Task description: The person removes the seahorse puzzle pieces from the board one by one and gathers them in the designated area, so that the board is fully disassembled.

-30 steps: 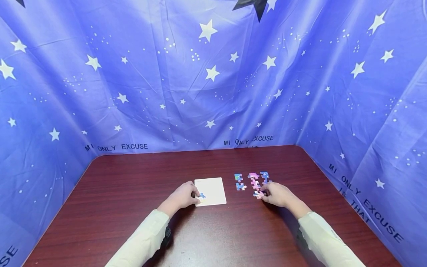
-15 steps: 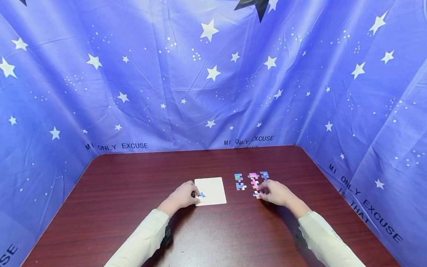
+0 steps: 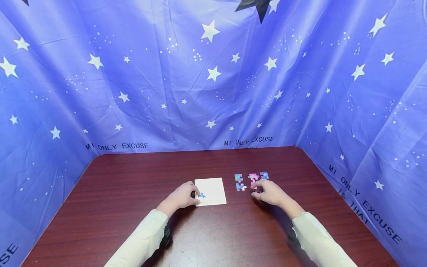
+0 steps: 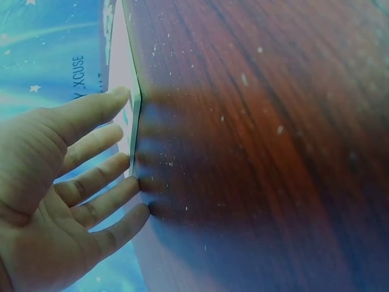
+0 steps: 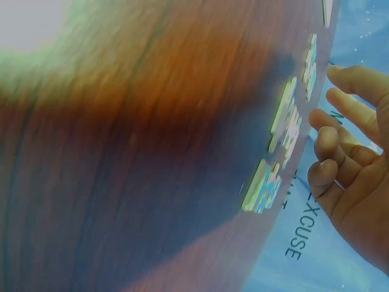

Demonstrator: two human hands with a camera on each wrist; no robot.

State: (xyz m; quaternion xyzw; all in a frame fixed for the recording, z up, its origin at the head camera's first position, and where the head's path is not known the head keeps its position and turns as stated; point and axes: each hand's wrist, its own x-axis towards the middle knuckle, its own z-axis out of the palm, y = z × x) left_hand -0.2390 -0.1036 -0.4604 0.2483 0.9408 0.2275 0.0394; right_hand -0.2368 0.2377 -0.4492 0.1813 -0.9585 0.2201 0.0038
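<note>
A white square board [image 3: 213, 190] lies on the table, with a blue puzzle piece [image 3: 202, 195] at its lower left corner. My left hand [image 3: 180, 195] rests against the board's left edge, thumb and fingers spread along it; the left wrist view shows the fingertips [image 4: 135, 182] at that edge. To the right, my right hand [image 3: 271, 193] hovers over loose puzzle pieces [image 3: 253, 175] and covers some of them. Its fingers are bent and apart, and the right wrist view shows no piece between them, with the pieces [image 5: 283, 115] lying below.
Blue and green puzzle pieces [image 3: 238, 177] form a short column between the board and my right hand. Another blue piece [image 3: 264, 175] lies behind that hand. The dark red wooden table [image 3: 150, 167] ends at a blue star-patterned curtain [image 3: 150, 92] at the back and sides.
My right hand has moved left across the pieces, covering the near pink one that showed before. The left hand and the board stay put.
</note>
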